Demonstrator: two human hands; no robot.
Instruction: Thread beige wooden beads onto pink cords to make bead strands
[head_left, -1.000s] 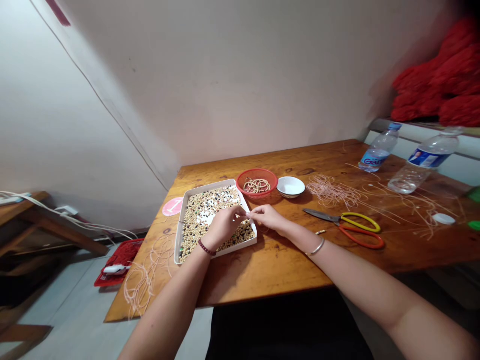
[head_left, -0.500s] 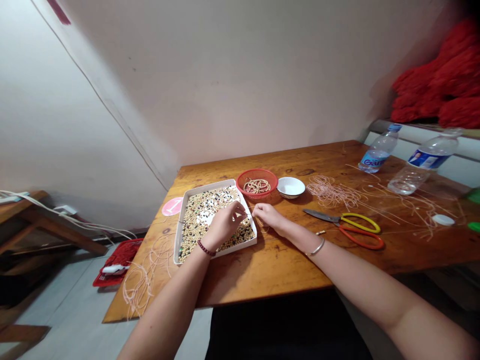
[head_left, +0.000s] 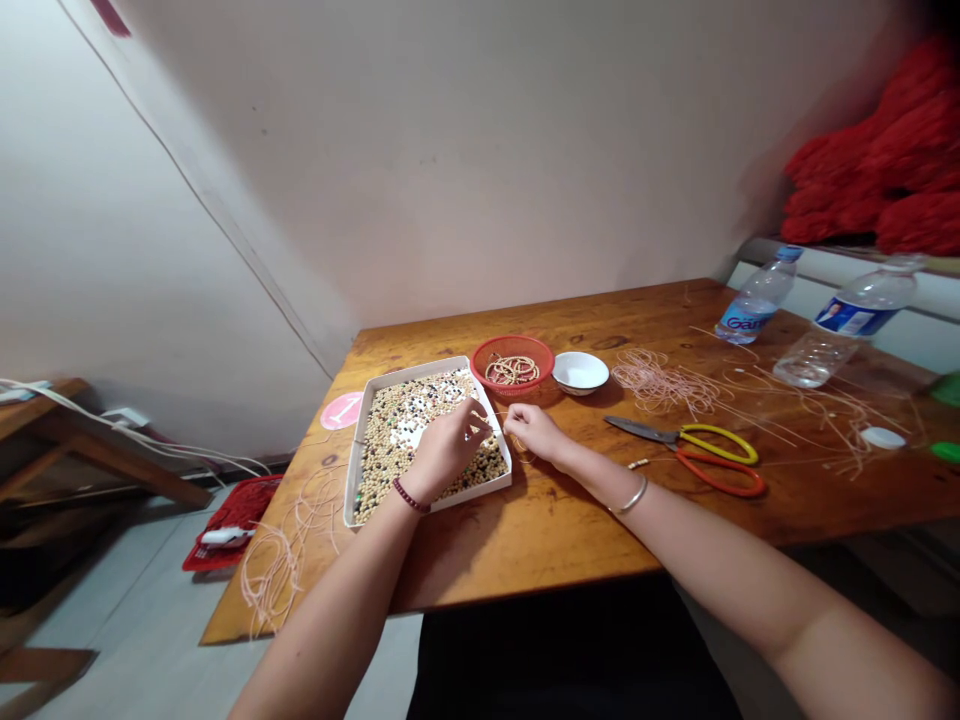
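Note:
A shallow white tray [head_left: 501, 481] of small beads [head_left: 386, 425], mostly cream with some black ones, lies on the wooden table. Over the tray's right side, my left hand [head_left: 448, 447] has its thumb and forefinger pinched together. What sits at those fingertips is too small to make out. Just outside the tray, my right hand [head_left: 534, 430] is closed with its fingers curled round a thin cord [head_left: 523, 455], which loops below it. The two hands are close but apart. A thin strand seems to run between their fingertips.
Behind the hands stand a red basket [head_left: 477, 370] holding beaded strings [head_left: 511, 371] and a white bowl [head_left: 581, 372]. Scissors [head_left: 679, 437] lie right of my right wrist. Pink cord [head_left: 660, 383] spreads toward two bottles [head_left: 746, 310]; more cord [head_left: 271, 580] lies at the left edge.
Both hands hold nearly the same pose beside each other. The whole view has shifted very slightly; nothing on the table has visibly moved.

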